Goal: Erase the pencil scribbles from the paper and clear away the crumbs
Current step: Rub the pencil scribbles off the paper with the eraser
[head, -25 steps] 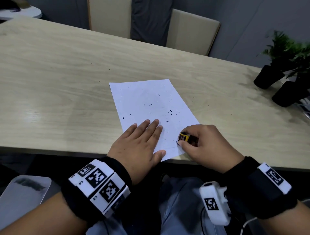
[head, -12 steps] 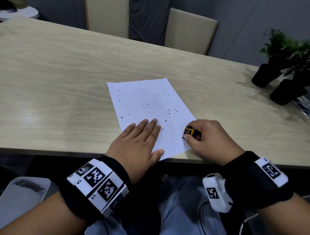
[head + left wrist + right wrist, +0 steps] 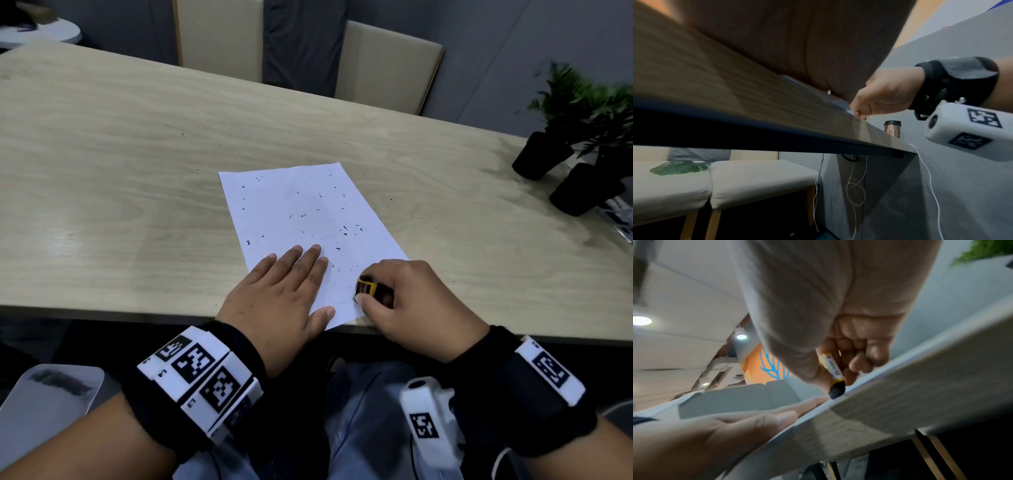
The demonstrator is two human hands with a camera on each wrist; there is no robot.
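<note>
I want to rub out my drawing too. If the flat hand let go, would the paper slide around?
Probably. The paper is one thin loose sheet, likely light and floppy. The table looks smooth, so the eraser rubbing near its corner could drag or crumple it. The left hand pressing flat likely prevents that.

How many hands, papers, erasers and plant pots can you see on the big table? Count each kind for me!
Hands: 2 (left hand, right hand)
Paper: 1
Eraser: 1
Plant pots: 2 (one, another)
Total: 6
</note>
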